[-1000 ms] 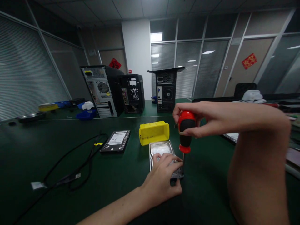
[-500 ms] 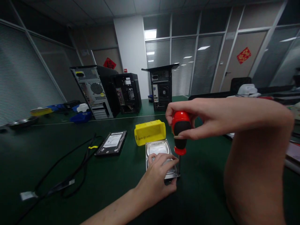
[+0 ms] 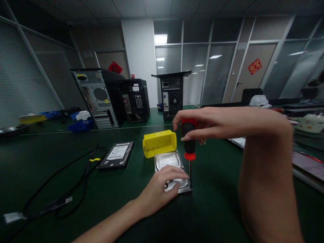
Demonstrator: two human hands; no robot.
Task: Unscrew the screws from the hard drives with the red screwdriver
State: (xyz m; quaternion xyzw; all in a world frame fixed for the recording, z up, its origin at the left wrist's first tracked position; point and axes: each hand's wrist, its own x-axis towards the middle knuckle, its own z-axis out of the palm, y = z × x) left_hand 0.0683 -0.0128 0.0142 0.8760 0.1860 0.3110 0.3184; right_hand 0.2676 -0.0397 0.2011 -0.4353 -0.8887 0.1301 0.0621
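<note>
A silver hard drive [image 3: 165, 162] lies on the green table in front of me. My left hand [image 3: 164, 184] rests across its near half, fingers and thumb pressed on its top and holding it down. My right hand [image 3: 194, 126] grips the red and black handle of a screwdriver [image 3: 189, 138] from above. The screwdriver stands upright, its shaft down at the drive's near right corner. Its tip and any screw under it are too small to make out. Just behind the drive a yellow plastic bin [image 3: 159, 144] lies on its side, its opening facing me.
A second, black hard drive [image 3: 117, 154] lies to the left, beside black cables [image 3: 83, 175]. Computer cases [image 3: 100, 98] stand at the back, one more [image 3: 173, 96] near the middle. A blue bin [image 3: 81, 126] is at the far left. Flat devices [image 3: 307, 165] lie at the right edge.
My left thumb has moved from the drive's near edge up onto its top. My right hand has turned slightly on the screwdriver handle, its fingers looser. The view has shifted a little.
</note>
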